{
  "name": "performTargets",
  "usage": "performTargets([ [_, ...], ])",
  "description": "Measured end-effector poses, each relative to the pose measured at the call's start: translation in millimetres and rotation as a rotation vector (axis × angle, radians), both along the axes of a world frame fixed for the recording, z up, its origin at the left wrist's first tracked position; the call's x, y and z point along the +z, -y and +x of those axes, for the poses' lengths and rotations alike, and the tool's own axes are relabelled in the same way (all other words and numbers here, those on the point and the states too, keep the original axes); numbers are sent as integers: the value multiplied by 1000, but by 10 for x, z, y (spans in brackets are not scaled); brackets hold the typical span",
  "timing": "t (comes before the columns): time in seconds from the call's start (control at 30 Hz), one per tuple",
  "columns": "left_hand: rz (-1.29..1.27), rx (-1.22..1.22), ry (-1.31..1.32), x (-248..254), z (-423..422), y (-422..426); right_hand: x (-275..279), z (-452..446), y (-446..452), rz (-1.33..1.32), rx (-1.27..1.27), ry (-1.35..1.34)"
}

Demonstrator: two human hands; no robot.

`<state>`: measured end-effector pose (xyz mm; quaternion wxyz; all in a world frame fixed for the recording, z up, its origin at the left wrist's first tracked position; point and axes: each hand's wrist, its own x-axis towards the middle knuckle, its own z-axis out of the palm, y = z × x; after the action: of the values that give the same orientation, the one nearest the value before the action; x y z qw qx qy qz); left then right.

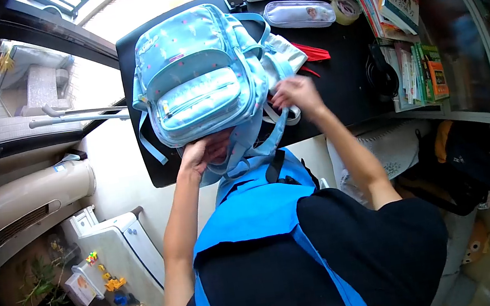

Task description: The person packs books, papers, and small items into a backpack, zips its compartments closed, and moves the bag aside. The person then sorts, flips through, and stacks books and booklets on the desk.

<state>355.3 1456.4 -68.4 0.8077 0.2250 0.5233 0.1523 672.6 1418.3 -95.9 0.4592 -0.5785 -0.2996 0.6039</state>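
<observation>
A light blue backpack (182,61) with a zipped front pocket lies on the black desk (344,98), partly over its front edge. My left hand (206,151) is under the lower edge of the backpack, its palm turned up and the fingers partly hidden beneath it. At the right side of the bag, my right hand (296,93) is closed beside the side pocket and a strap; what its fingers hold is too small to make out. Just behind that hand lie a white item and a red item (313,52).
A pencil case (299,14), tape rolls (346,9) and a pen holder stand along the desk's back. Headphones (381,71) and upright books (383,2) are at the right. A black bag (477,155) sits lower right. A white cabinet (117,246) stands lower left.
</observation>
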Motion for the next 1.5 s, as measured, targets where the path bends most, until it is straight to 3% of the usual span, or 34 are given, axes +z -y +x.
performTargets([
  [0.03,163,-173,-4,83,8,14,-57,252,-102,54,-207,199],
  [0.07,170,-166,-9,136,34,15,-278,570,-226,54,-316,420],
  [0.1,180,-13,141,178,71,11,-701,911,-362,-4,-341,821],
  [0.17,221,278,320,88,143,-49,-614,970,-512,-198,-277,1041],
  [0.2,176,361,296,359,253,-120,-579,903,-567,-263,-214,1124],
  [0.33,456,495,427,903,355,-722,-681,761,-734,-364,-91,1052],
  [0.4,574,522,450,1212,415,-973,-914,879,-820,-433,-68,781],
  [0.47,608,461,519,1258,501,-1064,-865,750,-806,-428,-407,913],
  [0.53,626,445,519,1277,561,-1013,-791,697,-784,-518,-517,510],
  [0.6,625,422,510,1291,565,-956,-940,586,-767,-534,-636,505],
  [0.67,620,366,547,1351,553,-929,-1298,575,-870,-444,-773,191],
  [0.7,626,372,545,1365,535,-881,-1173,542,-840,-415,-719,91],
  [0.77,637,258,494,1390,486,-678,-989,518,-749,-249,-700,189],
  [0.83,509,360,374,1190,405,-430,-1026,619,-713,-40,-684,408],
  [0.87,484,386,305,921,333,-325,-618,508,-576,26,-682,535],
  [0.93,294,508,375,265,149,-95,-496,590,-505,256,-658,662],
  [1.0,-36,737,244,225,305,314,-233,611,-394,268,-603,804],
  [1.07,-232,447,-100,-313,50,491,29,643,-273,276,-549,949],
  [1.13,-17,393,-289,-472,-126,594,195,678,-164,351,-406,1245],
  [1.17,212,438,-392,-464,-176,592,211,721,-144,481,-428,1439],
  [1.2,411,418,-544,-417,-197,523,268,758,-116,473,-434,1449],
  [1.27,731,342,-598,-145,-175,423,448,810,-78,685,-516,1737],
  [1.3,822,304,-604,-85,-135,393,499,851,-65,697,-535,1755],
  [1.33,915,267,-610,-41,-96,368,554,890,-36,693,-542,1761],
  [1.4,1098,173,-594,32,116,366,671,959,30,398,-501,865],
  [1.47,1064,84,-413,188,431,379,754,1004,62,548,-592,761],
  [1.5,1033,50,-305,190,604,358,776,1056,65,580,-673,471],
])
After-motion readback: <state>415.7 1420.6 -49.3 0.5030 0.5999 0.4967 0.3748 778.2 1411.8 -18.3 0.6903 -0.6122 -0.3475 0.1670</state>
